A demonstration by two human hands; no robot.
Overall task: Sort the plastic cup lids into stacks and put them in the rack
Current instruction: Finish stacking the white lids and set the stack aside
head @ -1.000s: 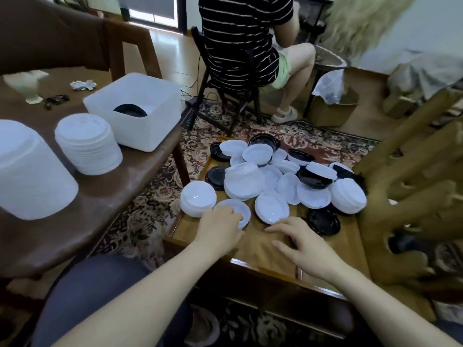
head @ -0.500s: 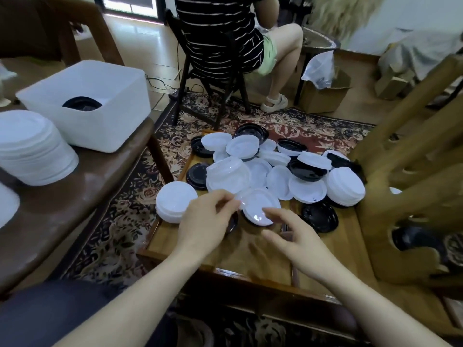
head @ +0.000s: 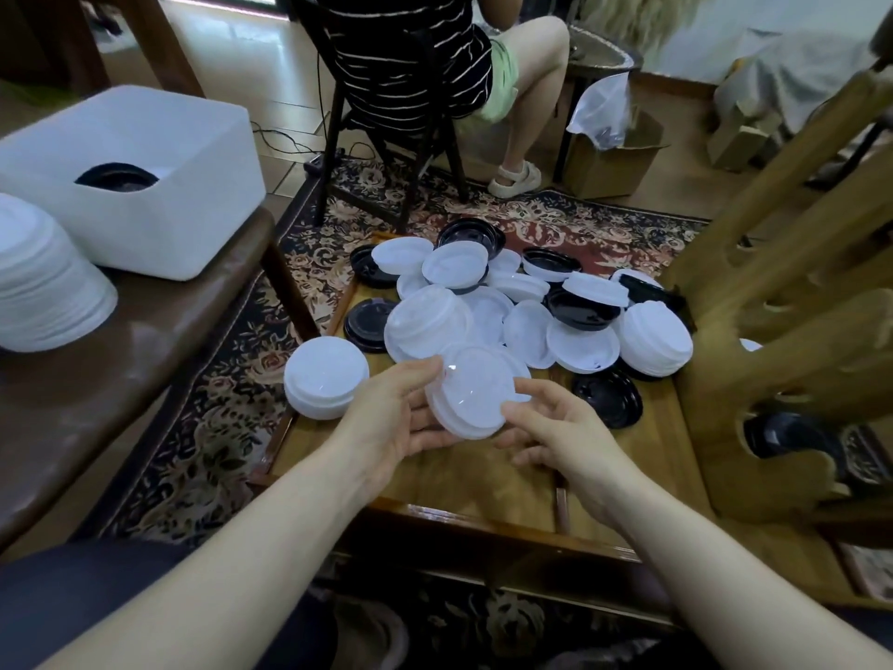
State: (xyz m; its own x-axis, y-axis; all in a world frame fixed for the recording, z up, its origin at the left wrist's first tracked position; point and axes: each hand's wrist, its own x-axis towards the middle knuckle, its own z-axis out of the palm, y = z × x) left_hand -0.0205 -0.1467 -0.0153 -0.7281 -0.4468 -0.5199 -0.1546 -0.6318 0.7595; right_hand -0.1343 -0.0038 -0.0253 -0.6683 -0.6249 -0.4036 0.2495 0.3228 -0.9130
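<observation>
Above wooden tray (head: 449, 481): white lid (head: 471, 394) clamped between left-hand fingers (head: 410, 374), right-hand fingers (head: 524, 408).

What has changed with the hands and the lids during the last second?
Both hands left the low table: the left hand and right hand now hold a small stack of white lids lifted between them. The white stack at the table's left edge and the mixed pile stayed put.

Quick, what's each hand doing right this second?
Left hand: holding the white lid, fingers curled round its left edge.
Right hand: holding the same lid, fingertips on its right edge.
</observation>
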